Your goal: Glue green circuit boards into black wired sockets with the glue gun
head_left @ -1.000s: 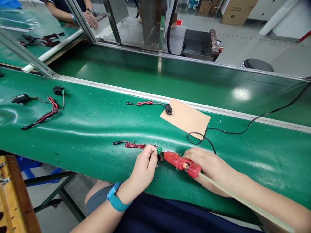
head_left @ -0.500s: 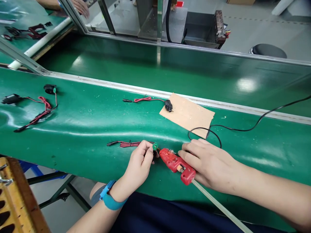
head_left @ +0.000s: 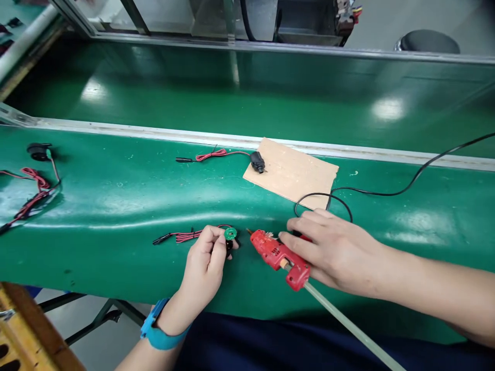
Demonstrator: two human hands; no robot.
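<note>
Between the thumb and fingers of my left hand [head_left: 207, 257] is a small round green circuit board [head_left: 231, 234] with a black part under it. A bundled red-and-black cable [head_left: 187, 236] trails from it to the left, ending in a black plug [head_left: 161, 239]. My right hand [head_left: 332, 252] is wrapped round a red hot glue gun [head_left: 276, 255], which lies on its side near the bench surface. Its nozzle points left at the board, with a small gap between them. A long translucent glue stick [head_left: 348, 319] sticks out of its rear.
Beyond my hands a brown board [head_left: 296, 172] carries a black part [head_left: 257, 162] with a red-black cable. More wired parts [head_left: 36, 190] lie at the left on the green bench mat [head_left: 116, 206]. A black cord [head_left: 379, 194] loops by my right hand. A metal rail [head_left: 193, 138] runs behind.
My left hand has drawn the circuit board left, away from the nozzle, and the board's flat face now shows more. The glue gun stays in my right hand. The view has shifted right and down.
</note>
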